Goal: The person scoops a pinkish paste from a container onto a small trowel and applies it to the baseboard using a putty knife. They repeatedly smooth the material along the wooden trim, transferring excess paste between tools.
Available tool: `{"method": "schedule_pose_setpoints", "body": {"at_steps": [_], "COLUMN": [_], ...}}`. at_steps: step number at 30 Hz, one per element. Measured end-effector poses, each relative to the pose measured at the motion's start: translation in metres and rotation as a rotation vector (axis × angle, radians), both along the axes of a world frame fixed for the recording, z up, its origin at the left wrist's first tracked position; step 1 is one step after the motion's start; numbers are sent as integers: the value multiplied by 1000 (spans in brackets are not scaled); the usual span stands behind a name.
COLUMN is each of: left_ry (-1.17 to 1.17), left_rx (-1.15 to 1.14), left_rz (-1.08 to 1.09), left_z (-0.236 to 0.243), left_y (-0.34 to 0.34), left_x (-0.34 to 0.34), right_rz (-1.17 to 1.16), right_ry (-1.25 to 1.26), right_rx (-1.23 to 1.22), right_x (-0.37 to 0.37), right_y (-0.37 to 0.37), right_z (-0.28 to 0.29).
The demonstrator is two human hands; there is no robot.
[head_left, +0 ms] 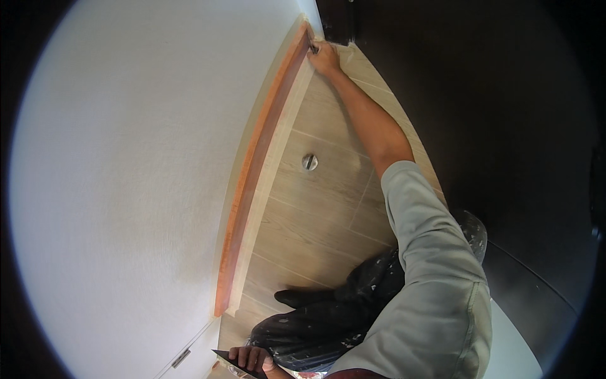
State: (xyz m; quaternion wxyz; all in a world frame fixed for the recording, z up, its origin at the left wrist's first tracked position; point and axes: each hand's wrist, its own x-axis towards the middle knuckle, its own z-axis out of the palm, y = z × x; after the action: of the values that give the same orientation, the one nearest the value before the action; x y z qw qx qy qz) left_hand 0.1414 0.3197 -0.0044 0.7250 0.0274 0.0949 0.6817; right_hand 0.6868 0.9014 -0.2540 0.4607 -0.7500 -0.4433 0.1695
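My right hand (325, 58) is stretched far out to the corner where the white wall meets the dark door. It grips a small brush (312, 45) whose tip touches the far end of the orange-brown baseboard (252, 170). Pale masking tape (268, 180) runs along the floor next to the baseboard. My left hand (249, 359) is at the bottom edge of the view, close to my knee, and holds a dark flat thin-edged tool (228, 357). My dark paint-spattered trousers (328, 316) are under me.
A white wall (126, 177) fills the left. A dark door (492, 114) fills the right. A round metal door stop (309, 162) sits on the wood-look tile floor (315, 208). More pale tape (353, 60) covers the floor along the door.
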Motion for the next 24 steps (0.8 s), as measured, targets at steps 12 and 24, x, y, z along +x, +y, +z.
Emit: {"method": "schedule_pose_setpoints", "body": {"at_steps": [12, 24], "left_ry": [-3, 20], "left_rx": [15, -6], "left_rz": [-29, -14], "left_z": [-2, 1], "left_y": [5, 2], "left_x": [2, 3], "right_rz": [-150, -181], "right_ry": [-27, -173], "right_rx": [271, 301], "right_x": [-16, -11], "right_y": [-34, 8], "right_z": [10, 3]}}
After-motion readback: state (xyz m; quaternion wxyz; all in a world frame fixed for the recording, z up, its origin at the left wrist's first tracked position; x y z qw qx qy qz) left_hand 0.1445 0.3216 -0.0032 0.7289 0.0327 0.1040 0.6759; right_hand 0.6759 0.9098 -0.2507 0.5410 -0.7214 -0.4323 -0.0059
